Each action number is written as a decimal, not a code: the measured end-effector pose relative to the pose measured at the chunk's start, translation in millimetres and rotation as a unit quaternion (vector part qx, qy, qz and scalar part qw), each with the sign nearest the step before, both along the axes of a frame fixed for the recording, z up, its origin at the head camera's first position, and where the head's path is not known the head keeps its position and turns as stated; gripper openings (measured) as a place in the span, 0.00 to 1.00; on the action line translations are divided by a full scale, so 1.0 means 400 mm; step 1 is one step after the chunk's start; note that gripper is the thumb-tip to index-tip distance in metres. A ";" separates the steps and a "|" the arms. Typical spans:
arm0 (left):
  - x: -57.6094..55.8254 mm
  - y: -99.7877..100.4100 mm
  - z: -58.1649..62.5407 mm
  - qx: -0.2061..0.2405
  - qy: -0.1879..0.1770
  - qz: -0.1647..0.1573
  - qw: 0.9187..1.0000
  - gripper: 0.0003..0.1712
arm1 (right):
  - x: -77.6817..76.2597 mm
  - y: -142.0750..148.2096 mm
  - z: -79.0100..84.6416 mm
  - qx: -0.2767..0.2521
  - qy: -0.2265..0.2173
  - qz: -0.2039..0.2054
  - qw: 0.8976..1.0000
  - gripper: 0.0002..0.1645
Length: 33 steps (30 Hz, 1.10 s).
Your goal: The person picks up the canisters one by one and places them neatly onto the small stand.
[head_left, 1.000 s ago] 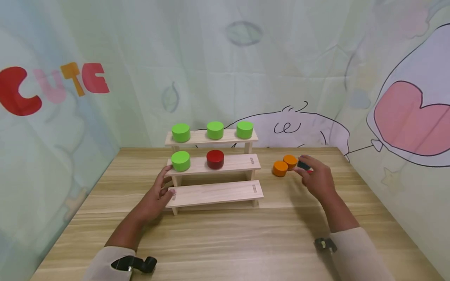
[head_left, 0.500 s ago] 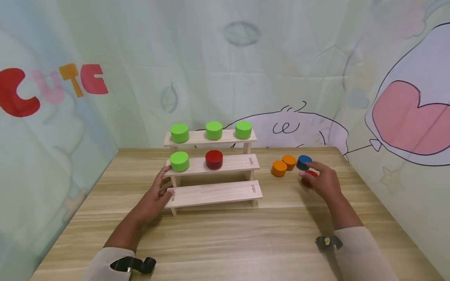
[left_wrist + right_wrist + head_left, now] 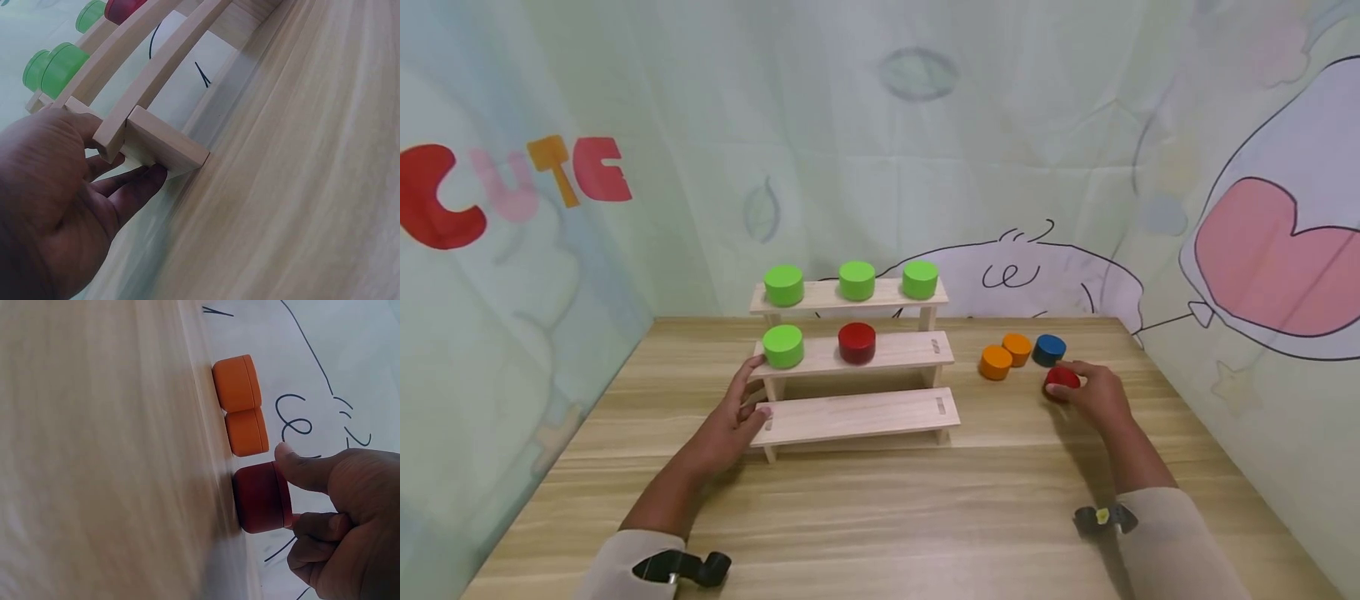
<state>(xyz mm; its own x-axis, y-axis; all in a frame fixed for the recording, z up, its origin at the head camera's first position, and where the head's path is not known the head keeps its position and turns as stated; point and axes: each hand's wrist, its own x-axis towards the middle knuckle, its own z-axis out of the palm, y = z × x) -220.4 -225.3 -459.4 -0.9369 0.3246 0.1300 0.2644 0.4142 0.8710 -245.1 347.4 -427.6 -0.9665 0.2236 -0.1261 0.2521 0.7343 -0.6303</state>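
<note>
My left hand (image 3: 730, 421) grips the left end of a three-step wooden display rack (image 3: 857, 417), its thumb on the lowest step. Its fingers curl round the end in the left wrist view. To the right, my right hand (image 3: 1097, 396) pinches a red round block (image 3: 1060, 383) that sits on the table, thumb and a finger on opposite sides in the right wrist view. Just behind that block lies a blue round block (image 3: 1048, 350). Two orange round blocks, one nearer (image 3: 996, 362) and one farther (image 3: 1017, 350), touch each other to its left.
Three green round blocks stand along the rack's top step, one in the middle (image 3: 857, 282). Its middle step carries a green block (image 3: 783, 347) and another red block (image 3: 857, 343). A printed curtain (image 3: 880, 167) rises behind the wooden table (image 3: 880, 517).
The right hand has let go of the blue block, leaving it on the table, and moved slightly nearer to pinch the red block. The left hand stays on the rack.
</note>
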 end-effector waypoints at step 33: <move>0.001 0.002 0.000 -0.001 0.010 0.000 1.000 0.48 | 0.006 -0.017 0.004 0.017 -0.006 -0.017 1.000 0.33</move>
<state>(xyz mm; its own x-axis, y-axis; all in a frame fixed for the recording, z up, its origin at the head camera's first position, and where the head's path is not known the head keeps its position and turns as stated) -219.9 -224.5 -459.3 -0.9337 0.3259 0.1481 0.2824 0.4162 0.8643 -242.7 340.5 -425.8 -0.9570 0.2600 -0.1289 0.2839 0.7462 -0.6022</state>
